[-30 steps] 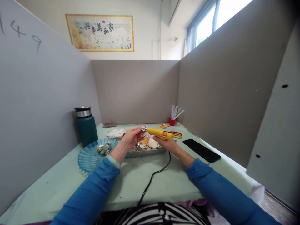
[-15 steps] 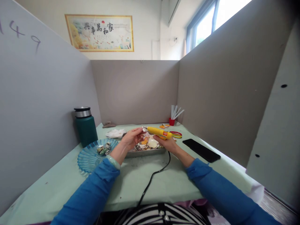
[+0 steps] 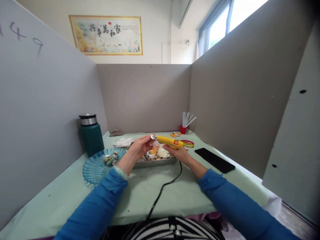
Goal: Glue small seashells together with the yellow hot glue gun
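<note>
My right hand (image 3: 179, 153) grips a yellow glue gun (image 3: 168, 141) and points its metal tip left. The tip meets a small shell piece (image 3: 151, 137) pinched in the fingers of my left hand (image 3: 139, 147). Both hands hover over a metal tray (image 3: 155, 162) filled with several shells. The gun's black cord (image 3: 162, 188) runs down across the green table toward me.
A blue glass plate (image 3: 96, 166) with small shell bits sits left of the tray, a dark green thermos (image 3: 91, 134) behind it. A black phone (image 3: 214, 160) lies at right. Scissors (image 3: 188, 143), a red cup of white sticks (image 3: 185, 125) and crumpled tissue (image 3: 122, 142) sit farther back. Grey partitions enclose the desk.
Almost nothing has moved; the glue gun's tip stays at the shell piece in my left hand, with only tiny shifts of the hands.
</note>
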`<action>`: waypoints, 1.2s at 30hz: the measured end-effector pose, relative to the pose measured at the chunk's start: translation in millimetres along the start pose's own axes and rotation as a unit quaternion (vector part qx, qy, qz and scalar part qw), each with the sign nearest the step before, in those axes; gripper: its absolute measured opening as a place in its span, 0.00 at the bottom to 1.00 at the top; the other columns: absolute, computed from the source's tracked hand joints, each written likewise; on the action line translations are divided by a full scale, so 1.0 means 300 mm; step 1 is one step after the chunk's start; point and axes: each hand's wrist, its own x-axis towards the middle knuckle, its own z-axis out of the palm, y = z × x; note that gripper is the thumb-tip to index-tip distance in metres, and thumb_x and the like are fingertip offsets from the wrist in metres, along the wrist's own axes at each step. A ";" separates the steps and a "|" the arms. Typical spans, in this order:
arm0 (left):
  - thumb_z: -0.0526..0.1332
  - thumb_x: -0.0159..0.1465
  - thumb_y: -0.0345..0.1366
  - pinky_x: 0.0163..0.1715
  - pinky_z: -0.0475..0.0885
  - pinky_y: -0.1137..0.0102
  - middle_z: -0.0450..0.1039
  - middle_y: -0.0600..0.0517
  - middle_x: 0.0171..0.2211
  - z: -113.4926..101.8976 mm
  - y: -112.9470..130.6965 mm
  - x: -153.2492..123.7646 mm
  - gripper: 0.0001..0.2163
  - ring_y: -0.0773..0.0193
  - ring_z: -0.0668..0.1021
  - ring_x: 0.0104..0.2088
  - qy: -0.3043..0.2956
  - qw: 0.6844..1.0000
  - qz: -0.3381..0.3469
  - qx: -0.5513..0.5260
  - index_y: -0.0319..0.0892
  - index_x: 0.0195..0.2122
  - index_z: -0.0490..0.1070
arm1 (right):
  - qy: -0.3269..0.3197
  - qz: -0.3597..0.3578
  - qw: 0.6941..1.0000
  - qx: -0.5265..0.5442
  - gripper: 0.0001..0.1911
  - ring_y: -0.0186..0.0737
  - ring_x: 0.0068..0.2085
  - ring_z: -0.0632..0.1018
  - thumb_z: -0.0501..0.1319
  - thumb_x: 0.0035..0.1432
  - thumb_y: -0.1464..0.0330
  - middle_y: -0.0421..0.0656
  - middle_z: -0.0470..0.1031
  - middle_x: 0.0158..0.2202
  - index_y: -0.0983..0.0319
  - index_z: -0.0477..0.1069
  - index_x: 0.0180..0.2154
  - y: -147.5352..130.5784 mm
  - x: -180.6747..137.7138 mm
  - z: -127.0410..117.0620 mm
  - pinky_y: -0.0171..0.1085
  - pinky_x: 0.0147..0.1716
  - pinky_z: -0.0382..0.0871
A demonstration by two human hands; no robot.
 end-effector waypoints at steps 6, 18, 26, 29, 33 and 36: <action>0.66 0.56 0.34 0.27 0.74 0.71 0.75 0.47 0.29 0.001 -0.001 -0.004 0.09 0.70 0.73 0.22 0.003 1.000 -0.013 0.004 0.35 0.36 0.75 | -0.012 0.007 1.000 0.008 0.16 0.33 0.23 0.67 0.64 0.50 0.55 0.38 0.67 0.20 0.63 0.73 0.29 -0.014 -0.003 0.000 0.34 0.23 0.63; 0.68 0.52 0.28 0.28 0.75 0.73 0.74 0.51 0.28 -0.004 0.001 0.014 0.09 0.72 0.74 0.23 0.065 0.997 0.036 -0.002 0.36 0.35 0.74 | 0.014 -0.004 1.000 0.003 0.15 0.33 0.25 0.69 0.64 0.49 0.55 0.40 0.71 0.24 0.62 0.73 0.30 0.014 0.004 0.001 0.33 0.24 0.66; 0.68 0.50 0.26 0.32 0.76 0.71 0.74 0.51 0.27 0.015 0.002 0.010 0.11 0.68 0.77 0.26 0.088 0.994 0.065 -0.014 0.35 0.35 0.72 | 0.008 -0.007 0.999 -0.036 0.16 0.34 0.23 0.68 0.63 0.50 0.55 0.40 0.70 0.23 0.62 0.73 0.28 0.039 0.006 0.004 0.33 0.23 0.64; 0.69 0.48 0.26 0.34 0.75 0.71 0.75 0.50 0.29 0.022 0.002 0.007 0.12 0.68 0.78 0.27 0.078 0.994 0.072 -0.005 0.35 0.34 0.72 | 0.014 -0.007 0.999 -0.043 0.17 0.34 0.24 0.69 0.63 0.50 0.55 0.40 0.71 0.24 0.64 0.73 0.29 0.050 0.008 0.006 0.34 0.24 0.65; 0.70 0.46 0.26 0.36 0.75 0.69 0.75 0.51 0.30 0.024 -0.001 0.005 0.14 0.68 0.78 0.28 0.066 0.994 0.087 0.006 0.35 0.34 0.72 | 0.021 -0.028 0.997 -0.067 0.17 0.33 0.25 0.69 0.62 0.51 0.55 0.40 0.71 0.25 0.64 0.73 0.30 0.045 0.009 0.005 0.33 0.25 0.65; 0.71 0.46 0.27 0.38 0.75 0.69 0.75 0.51 0.30 0.021 -0.007 0.008 0.14 0.68 0.78 0.29 0.068 0.992 0.103 0.016 0.35 0.33 0.72 | 0.024 -0.055 0.993 -0.106 0.16 0.33 0.24 0.67 0.60 0.53 0.56 0.38 0.69 0.23 0.63 0.71 0.29 0.040 0.005 0.001 0.33 0.25 0.63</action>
